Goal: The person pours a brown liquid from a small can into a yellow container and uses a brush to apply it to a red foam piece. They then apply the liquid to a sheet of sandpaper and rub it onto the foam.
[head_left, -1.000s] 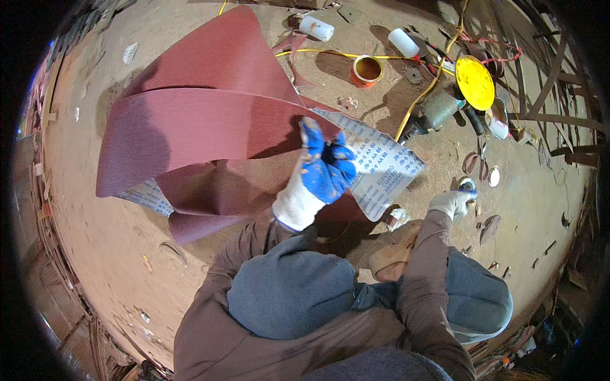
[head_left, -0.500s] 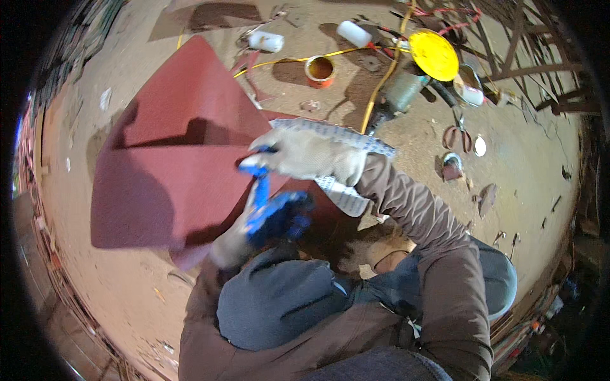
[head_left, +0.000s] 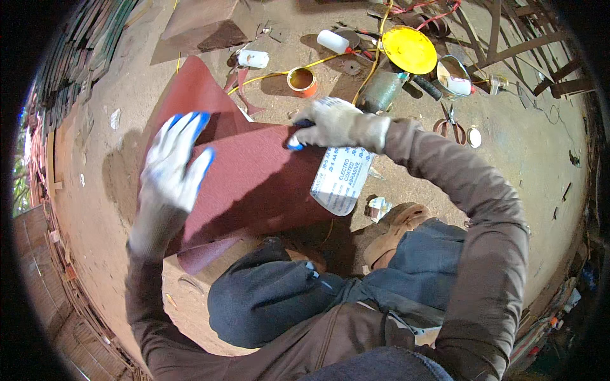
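**Two gloved hands on a folded sheet of red abrasive cloth**

The person crouches over a dusty floor (head_left: 101, 209), and both gloved hands work a wide sheet of red abrasive cloth (head_left: 254, 184) that lies folded in front of the knees. The left hand (head_left: 170, 178) is spread flat, fingers apart, over the sheet's left edge; its palm faces down, so whether it presses the cloth or only hovers just above it cannot be told. The right hand (head_left: 333, 124) is closed around the sheet's upper right corner, where the white printed backing (head_left: 343, 181) turns outward and curls down. The fingertips of that hand are tucked under the fold and hidden.

How many layers the sheet has is hard to make out: a second red flap (head_left: 190, 89) rises behind the left hand, and a lower strip is swallowed by shadow near the knee. The person's own dark trousers and brown sleeve cover the sheet's near edge.

Beyond the cloth, well apart from the hands, lie a round yellow lid (head_left: 410, 49), a small orange tin (head_left: 302, 79), a white bottle (head_left: 333, 42) and a grey cylinder (head_left: 381, 92), with a yellow cable (head_left: 279, 73) running between them. A pair of scissors (head_left: 448, 120) sits to the right, small and bent by the lens. The far rim of the view is dark and blurred.
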Available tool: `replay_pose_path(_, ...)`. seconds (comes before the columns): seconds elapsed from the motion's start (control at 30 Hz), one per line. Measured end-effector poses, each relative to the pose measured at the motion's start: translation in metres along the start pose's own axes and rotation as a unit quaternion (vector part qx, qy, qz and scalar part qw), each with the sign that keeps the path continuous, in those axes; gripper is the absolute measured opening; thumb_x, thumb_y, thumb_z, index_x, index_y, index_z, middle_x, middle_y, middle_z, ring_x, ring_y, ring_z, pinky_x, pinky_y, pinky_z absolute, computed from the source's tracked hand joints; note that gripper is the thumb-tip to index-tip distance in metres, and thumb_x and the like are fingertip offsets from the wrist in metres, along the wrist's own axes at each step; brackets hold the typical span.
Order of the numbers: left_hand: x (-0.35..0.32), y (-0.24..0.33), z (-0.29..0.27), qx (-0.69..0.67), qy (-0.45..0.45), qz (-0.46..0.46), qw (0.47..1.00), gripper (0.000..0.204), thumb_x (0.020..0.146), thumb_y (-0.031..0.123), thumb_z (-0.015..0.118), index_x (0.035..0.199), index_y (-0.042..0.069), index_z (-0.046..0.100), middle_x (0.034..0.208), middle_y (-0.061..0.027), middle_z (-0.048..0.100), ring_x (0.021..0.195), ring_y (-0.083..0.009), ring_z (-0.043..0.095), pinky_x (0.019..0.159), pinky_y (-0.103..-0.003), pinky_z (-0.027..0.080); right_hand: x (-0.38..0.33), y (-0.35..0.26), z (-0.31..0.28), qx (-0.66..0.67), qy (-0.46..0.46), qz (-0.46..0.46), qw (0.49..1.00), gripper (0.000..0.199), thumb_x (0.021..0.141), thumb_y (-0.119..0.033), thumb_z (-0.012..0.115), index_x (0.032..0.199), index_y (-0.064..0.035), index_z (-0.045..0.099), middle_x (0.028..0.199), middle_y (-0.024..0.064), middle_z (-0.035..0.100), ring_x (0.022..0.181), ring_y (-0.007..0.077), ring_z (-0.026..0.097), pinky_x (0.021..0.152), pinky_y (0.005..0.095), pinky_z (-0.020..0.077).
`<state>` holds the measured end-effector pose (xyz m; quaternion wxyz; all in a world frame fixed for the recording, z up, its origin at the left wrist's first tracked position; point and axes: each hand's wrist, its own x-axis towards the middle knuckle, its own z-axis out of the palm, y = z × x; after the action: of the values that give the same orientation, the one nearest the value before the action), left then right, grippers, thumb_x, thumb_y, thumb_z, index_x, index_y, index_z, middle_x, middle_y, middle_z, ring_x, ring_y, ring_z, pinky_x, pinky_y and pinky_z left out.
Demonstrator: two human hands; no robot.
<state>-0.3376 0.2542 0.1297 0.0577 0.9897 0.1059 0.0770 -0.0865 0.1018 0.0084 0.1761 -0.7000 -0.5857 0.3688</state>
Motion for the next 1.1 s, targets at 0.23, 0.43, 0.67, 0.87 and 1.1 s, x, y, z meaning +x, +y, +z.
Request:
replay_pose_path(0.23,0.024,-0.016,0.082,-0.025,-0.128,0.103,0.986,0.015,0.093,0.02,0.065,0.101,0.009,0.072,0.099,-0.0117,0.071,0.091,-0.0329,0.067,0.083,-0.045,0.053,-0.102,-0.007,-0.032,0.107,-0.023,0.114,0.987,0.054,0.084,-0.058,0.075,0.101,-0.0071,0.073,0.075,0.0132,0.067,0.073,0.0243,0.069,0.071,0.0384,0.0566)
replay_pose_path(0.43,0.026,0.01,0.136,-0.101,-0.136,-0.01,0.986,0.013,0.095,0.021,0.064,0.095,0.008,0.068,0.083,-0.0149,0.069,0.076,-0.0382,0.066,0.066,-0.046,0.051,-0.2,0.111,0.037,0.489,0.193,0.19,0.829,0.045,0.101,-0.038,0.062,0.132,-0.0058,0.061,0.115,0.0053,0.068,0.097,0.0134,0.065,0.076,0.028,0.0577)
replay_pose_path(0.67,0.04,0.014,0.166,-0.101,-0.135,-0.035,0.985,0.025,0.097,0.03,0.063,0.095,0.006,0.068,0.089,-0.0223,0.066,0.081,-0.0457,0.062,0.067,-0.051,0.049,-0.385,0.313,0.127,0.075,0.486,0.705,0.511,0.098,0.08,-0.054,0.075,0.152,-0.0013,0.034,0.159,0.0273,0.028,0.148,0.0416,0.03,0.12,0.0488,0.0251)
replay_pose_path(0.87,0.009,-0.022,0.154,-0.003,-0.136,-0.062,0.989,0.025,0.096,0.033,0.065,0.098,0.009,0.071,0.089,-0.0209,0.068,0.082,-0.0436,0.064,0.073,-0.052,0.05,-0.44,0.415,0.174,-0.063,0.433,0.748,0.5,0.068,0.086,-0.052,0.068,0.128,0.0013,0.057,0.122,0.024,0.06,0.116,0.0394,0.058,0.096,0.0495,0.0454)
replay_pose_path(1.1,0.022,-0.031,0.129,0.052,-0.196,0.143,0.969,0.031,0.091,0.019,0.06,0.12,0.021,0.069,0.127,-0.0055,0.064,0.11,-0.0298,0.064,0.095,-0.043,0.053,-0.548,0.423,0.195,-0.083,0.412,0.658,0.624,0.046,0.092,-0.037,0.07,0.113,0.0045,0.068,0.1,0.0136,0.073,0.089,0.0255,0.069,0.065,0.0388,0.0565)
